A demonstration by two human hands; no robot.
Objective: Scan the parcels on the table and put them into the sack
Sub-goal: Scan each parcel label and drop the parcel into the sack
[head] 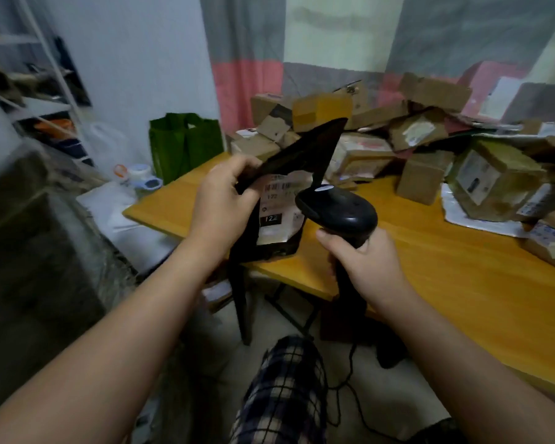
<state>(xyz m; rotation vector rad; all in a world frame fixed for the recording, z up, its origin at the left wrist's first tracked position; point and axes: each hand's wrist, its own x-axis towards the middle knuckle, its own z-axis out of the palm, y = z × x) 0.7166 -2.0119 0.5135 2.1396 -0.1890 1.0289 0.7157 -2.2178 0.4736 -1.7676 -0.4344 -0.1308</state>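
Note:
My left hand [223, 200] grips a black plastic mailer parcel [297, 155] by its left edge, holding it up over the table's near corner. Its white shipping label [277, 213] with a barcode faces me. My right hand [362, 261] is curled round the handle of a black barcode scanner [337, 209], whose head sits just right of the label, almost touching it. A pile of cardboard parcels [423, 139] covers the back of the orange wooden table [446, 267]. The image is blurred by motion.
A green bag [185, 145] stands on the floor left of the table, beside white bottles and a white sack-like sheet [109, 206]. A metal shelf rack [39, 91] is at far left. The scanner cable [350, 379] trails on the floor by my checked trouser leg.

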